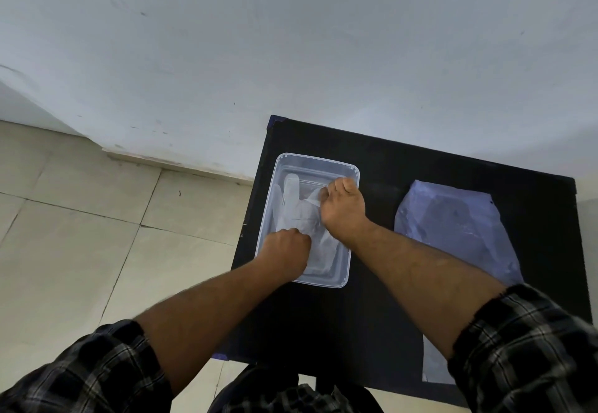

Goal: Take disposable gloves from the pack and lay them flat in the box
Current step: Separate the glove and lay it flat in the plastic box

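Observation:
A clear plastic box [352, 173] stands on the left half of a black table [404, 166]. Inside it lies a thin translucent disposable glove [293, 200], fingers pointing away from me. My left hand [286, 252] is at the box's near left corner, fingers closed on the glove's cuff end. My right hand [343, 207] is over the box's right side, pinching the glove's upper right edge. The pack [453, 224], a bluish translucent plastic bag, lies flat on the table to the right of the box, partly under my right forearm.
The table stands against a pale wall [291, 56]. Beige floor tiles [81, 218] spread to the left. The table's left edge runs close beside the box. My checked sleeves are rolled up at both elbows.

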